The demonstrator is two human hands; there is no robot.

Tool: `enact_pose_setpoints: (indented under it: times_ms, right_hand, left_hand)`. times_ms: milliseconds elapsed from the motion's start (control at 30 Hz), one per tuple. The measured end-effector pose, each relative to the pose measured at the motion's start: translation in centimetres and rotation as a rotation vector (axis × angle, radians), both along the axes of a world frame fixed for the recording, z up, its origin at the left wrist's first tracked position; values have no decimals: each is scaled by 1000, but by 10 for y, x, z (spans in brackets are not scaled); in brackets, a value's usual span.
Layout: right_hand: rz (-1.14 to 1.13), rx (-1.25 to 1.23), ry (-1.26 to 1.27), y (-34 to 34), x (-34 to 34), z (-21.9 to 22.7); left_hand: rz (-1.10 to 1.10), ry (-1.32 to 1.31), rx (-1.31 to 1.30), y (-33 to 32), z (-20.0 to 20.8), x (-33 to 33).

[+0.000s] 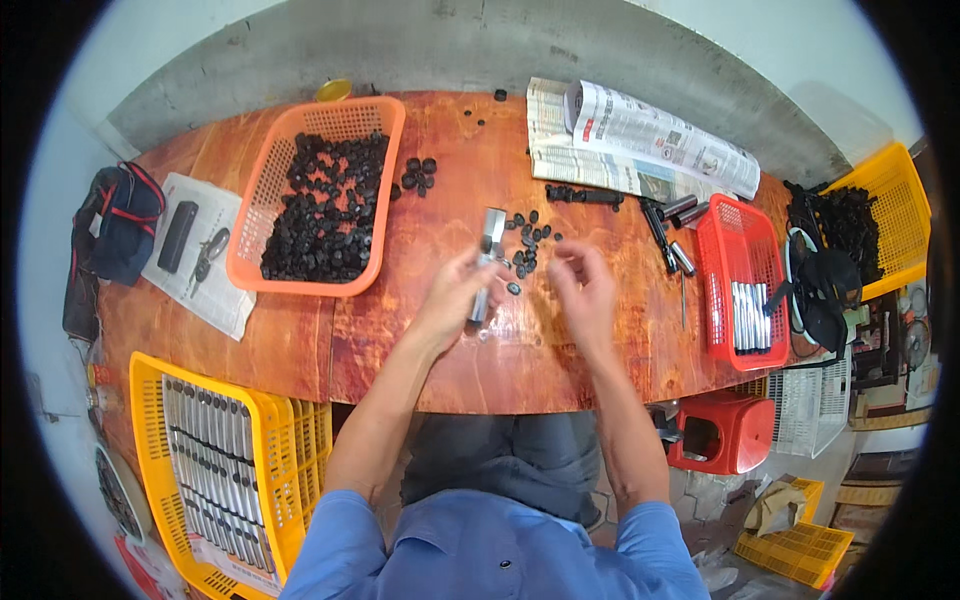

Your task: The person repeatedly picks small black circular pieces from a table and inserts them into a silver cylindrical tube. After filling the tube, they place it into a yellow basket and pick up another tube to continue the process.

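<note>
My left hand [447,300] is closed around a shiny silver metal tube [494,228] that stands out above and below the fingers. Just right of the tube, several small black oval caps [527,258] are scattered on the wooden table [420,370]. My right hand [585,298] hovers beside these caps, its fingers bent and blurred by motion. Whether anything small is between its fingertips does not show.
An orange basket [240,250] of black pieces stands at left, a red basket [712,290] of metal tubes at right. Newspapers [660,140] lie at the back. A yellow crate [148,400] with rows of tubes is at lower left, a red stool [745,430] at lower right.
</note>
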State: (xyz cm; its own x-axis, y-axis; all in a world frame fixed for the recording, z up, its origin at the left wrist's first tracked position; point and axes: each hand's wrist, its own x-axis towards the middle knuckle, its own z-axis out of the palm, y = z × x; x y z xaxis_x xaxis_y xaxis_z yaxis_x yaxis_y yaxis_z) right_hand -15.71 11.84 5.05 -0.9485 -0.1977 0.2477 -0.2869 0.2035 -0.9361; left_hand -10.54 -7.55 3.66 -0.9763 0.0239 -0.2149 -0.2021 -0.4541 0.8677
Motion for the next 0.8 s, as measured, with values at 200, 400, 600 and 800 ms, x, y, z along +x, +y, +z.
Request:
enact_pose_setpoints:
  times_ms: [200, 400, 600, 800]
  right_hand:
    - [359, 524, 506, -33, 37, -25]
    - [264, 604, 598, -20, -1, -42]
    - [191, 460, 575, -4, -14, -32]
    - [-84, 211, 262, 9, -23, -36]
  left_hand:
    - [142, 36, 485, -35, -21, -15]
    - [-30, 148, 573, -33, -37, -21]
    - [-14, 130, 445, -30, -40, -23]
    - [221, 95, 445, -30, -43, -31]
